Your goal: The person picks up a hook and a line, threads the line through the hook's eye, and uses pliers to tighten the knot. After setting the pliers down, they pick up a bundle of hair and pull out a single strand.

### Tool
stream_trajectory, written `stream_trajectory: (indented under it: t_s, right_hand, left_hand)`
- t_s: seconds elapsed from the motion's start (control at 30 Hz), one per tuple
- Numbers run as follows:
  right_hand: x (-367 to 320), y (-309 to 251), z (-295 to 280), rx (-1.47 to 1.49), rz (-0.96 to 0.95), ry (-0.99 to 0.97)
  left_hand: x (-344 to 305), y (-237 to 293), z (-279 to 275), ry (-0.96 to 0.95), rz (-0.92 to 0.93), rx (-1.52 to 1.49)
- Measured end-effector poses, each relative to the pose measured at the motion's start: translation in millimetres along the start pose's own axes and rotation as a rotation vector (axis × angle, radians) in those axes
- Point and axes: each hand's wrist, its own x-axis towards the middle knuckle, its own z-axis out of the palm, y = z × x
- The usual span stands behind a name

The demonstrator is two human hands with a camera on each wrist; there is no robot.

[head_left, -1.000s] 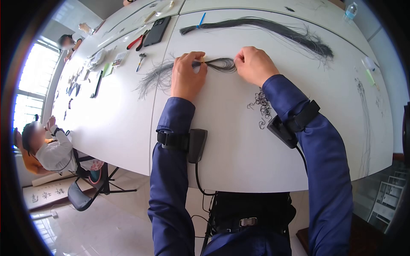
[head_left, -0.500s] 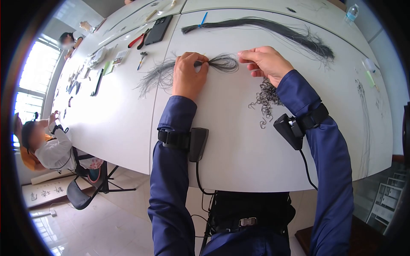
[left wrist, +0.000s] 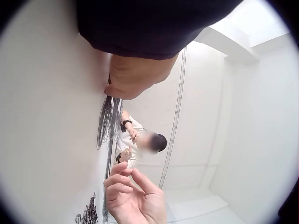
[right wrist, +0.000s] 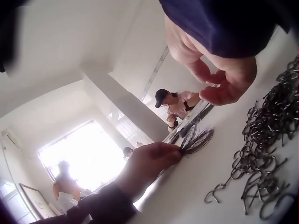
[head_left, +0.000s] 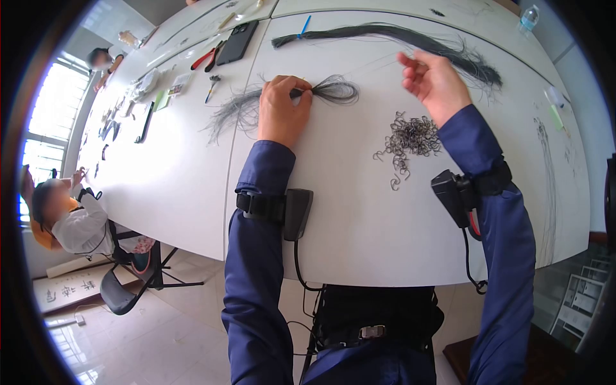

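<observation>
One broad white counter (head_left: 359,218) is filling most of my head view, a seam running through it to the left of where I'm working. At its left edge a person in white (head_left: 82,218) is sitting with hands raised. Across the far side a long dark bundle (head_left: 378,29) of strands is lying, its right end fraying loose. Nearer to me, the looped bundle (head_left: 338,92) is resting low over the counter, its rounded loops spreading to the right of my fingers and its loose ends fanning out to the left. My left grip (head_left: 283,109) is holding that bundle at its narrow middle, thumb and fingers pinching tight. My right grip (head_left: 437,83) is hanging raised, well apart from the left one, thumb and fingertip meeting narrowly and the other fingers curling loosely. Below it a pile of dark hooks (head_left: 414,136) is lying between my forearms, a few straying toward the left. Beyond my left grip a black phone (head_left: 237,43) is lying just beside red-handled pliers (head_left: 208,59). A blue tie (head_left: 304,27) is circling the long bundle near its left end. Thinnest of all, a fine strand (head_left: 385,63) is stretching toward my right fingertips, which are pinching it.
</observation>
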Motion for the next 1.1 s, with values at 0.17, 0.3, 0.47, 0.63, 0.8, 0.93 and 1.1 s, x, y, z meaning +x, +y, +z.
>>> stream_trajectory:
  t_s: [0.17, 0.3, 0.47, 0.63, 0.8, 0.93, 1.1]
  right_hand:
    - [4, -50, -59, -0.033, -0.259, -0.040]
    - [-29, -97, -78, 0.071, -0.377, 0.099]
    - [-66, -136, -115, -0.344, -0.377, 0.113]
    - [-112, -124, -91, -0.777, -0.409, 0.159]
    - [-157, -89, -72, -1.050, -0.249, -0.193]
    - [-195, -86, -71, -1.231, -0.095, -0.286]
    - [-207, -93, -123, -1.315, -0.057, -0.139]
  left_hand:
    - [0, 1, 1, 0.012, -0.008, 0.034]
    - [-1, 0, -2, 0.050, -0.001, 0.128]
    - [3, 5, -3, 0.117, 0.108, 0.160]
    - [10, 73, -25, -0.245, -0.109, -0.471]
    - [-26, 188, -3, -0.912, -0.652, -1.212]
    - [-36, 201, 26, -0.774, -0.750, -1.468]
    - [-27, 184, 17, -0.480, -0.686, -1.481]
